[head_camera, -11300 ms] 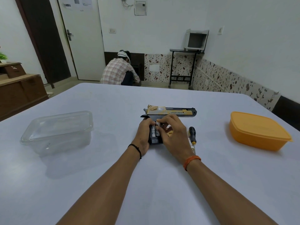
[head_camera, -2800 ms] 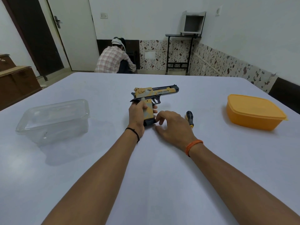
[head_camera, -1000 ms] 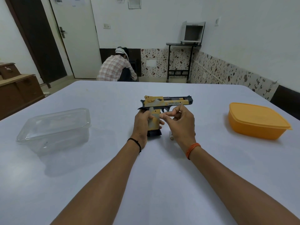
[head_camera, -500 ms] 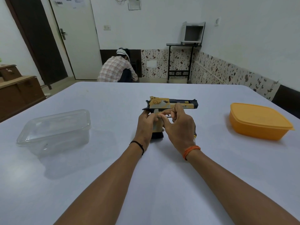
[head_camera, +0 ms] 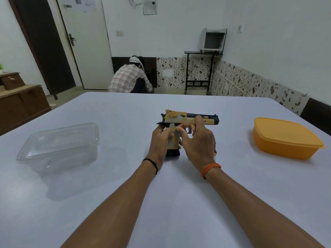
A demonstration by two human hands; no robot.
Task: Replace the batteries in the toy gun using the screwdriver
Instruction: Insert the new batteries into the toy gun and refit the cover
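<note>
A yellow and black toy gun (head_camera: pixel 176 119) lies on its side on the white table (head_camera: pixel 107 113), barrel pointing right. My left hand (head_camera: pixel 159 140) wraps the left side of the grip and holds it down. My right hand (head_camera: pixel 198 140) comes in from the right, thumb and forefinger pinched together against the upper part of the grip. Whatever sits between those fingertips is too small to see. The screwdriver (head_camera: pixel 215 153) lies behind my right hand, with only a sliver of its yellow and black handle showing.
A clear lidded plastic container (head_camera: pixel 59 145) stands on the left of the table and an orange lidded container (head_camera: pixel 286 138) on the right. Beyond the far table edge a person (head_camera: pixel 129 77) crouches on the floor, back to me.
Earlier my right hand lay flat on the table beside the screwdriver. It has since lifted with fingers pinched and moved onto the grip. My left hand kept its hold on the gun.
</note>
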